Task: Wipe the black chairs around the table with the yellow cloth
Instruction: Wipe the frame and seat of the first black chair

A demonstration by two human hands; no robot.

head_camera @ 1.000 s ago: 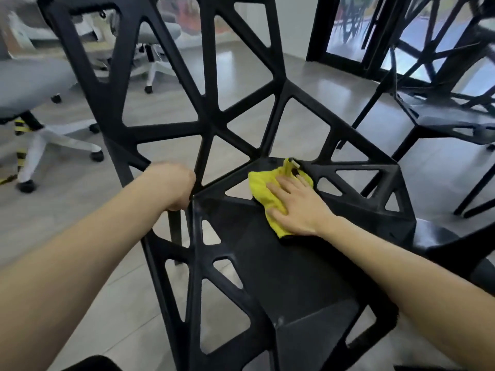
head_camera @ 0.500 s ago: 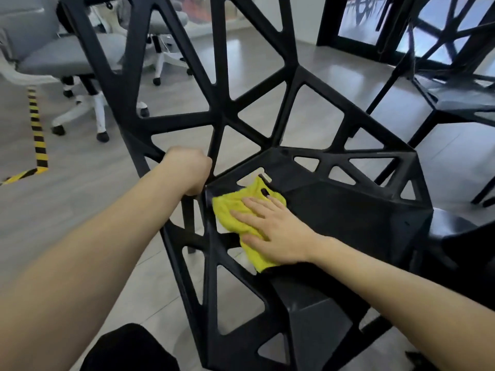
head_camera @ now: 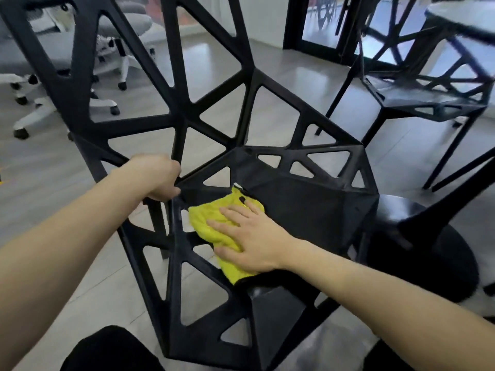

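A black lattice chair [head_camera: 308, 210] fills the middle of the view, its backrest rising at the upper left. My left hand [head_camera: 156, 176] grips a strut where the backrest meets the seat. On the seat's left part lies the yellow cloth [head_camera: 211, 223]. My right hand [head_camera: 253, 241] presses flat on it with straight, spread fingers and covers its right half.
A second black lattice chair [head_camera: 423, 97] stands at the upper right under a white round table [head_camera: 466, 20]. The table's black round base [head_camera: 428, 250] sits just right of my chair. White office chairs [head_camera: 40, 103] stand at the upper left on grey floor.
My right hand has slid the yellow cloth leftward and toward me across the seat, from its back middle to its left side. My left hand keeps its grip on the strut.
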